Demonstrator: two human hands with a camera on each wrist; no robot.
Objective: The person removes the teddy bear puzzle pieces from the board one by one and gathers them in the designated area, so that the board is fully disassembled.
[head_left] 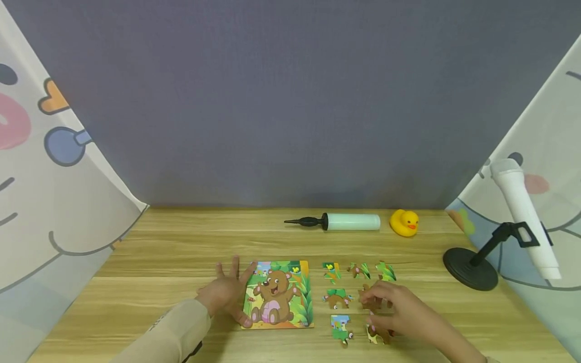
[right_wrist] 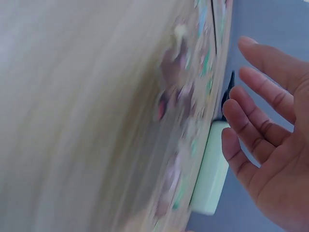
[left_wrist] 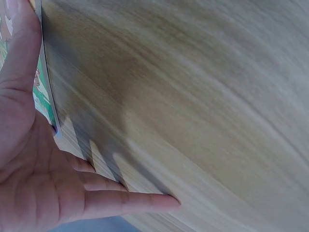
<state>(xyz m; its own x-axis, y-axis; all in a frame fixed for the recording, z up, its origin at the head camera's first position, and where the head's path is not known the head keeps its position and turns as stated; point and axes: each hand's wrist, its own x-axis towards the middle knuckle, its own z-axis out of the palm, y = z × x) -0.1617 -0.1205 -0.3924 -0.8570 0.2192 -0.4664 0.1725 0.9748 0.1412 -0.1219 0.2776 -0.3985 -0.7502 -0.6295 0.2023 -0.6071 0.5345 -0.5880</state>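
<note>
A square bear jigsaw picture (head_left: 278, 297) lies on the wooden table, looking whole within its edges. My left hand (head_left: 225, 293) is spread wide at its left side, thumb on the lower left corner and forefinger at the upper one. The left wrist view shows that thumb (left_wrist: 21, 53) along the picture's edge. Loose jigsaw pieces lie in rows to the right, among them a green-and-orange piece (head_left: 332, 271) and a blue-and-green one (head_left: 341, 328). My right hand (head_left: 399, 310) hovers over the brown pieces, fingers loosely bent, holding nothing in the right wrist view. It partly hides a brown piece (head_left: 369, 302).
Along the back lie a hand pump (head_left: 353, 222) with a black nozzle and a yellow rubber duck (head_left: 404, 223). A white microphone (head_left: 526, 217) leans on a black stand (head_left: 470, 269) at the right. A grey panel (head_left: 290, 101) rises behind the table.
</note>
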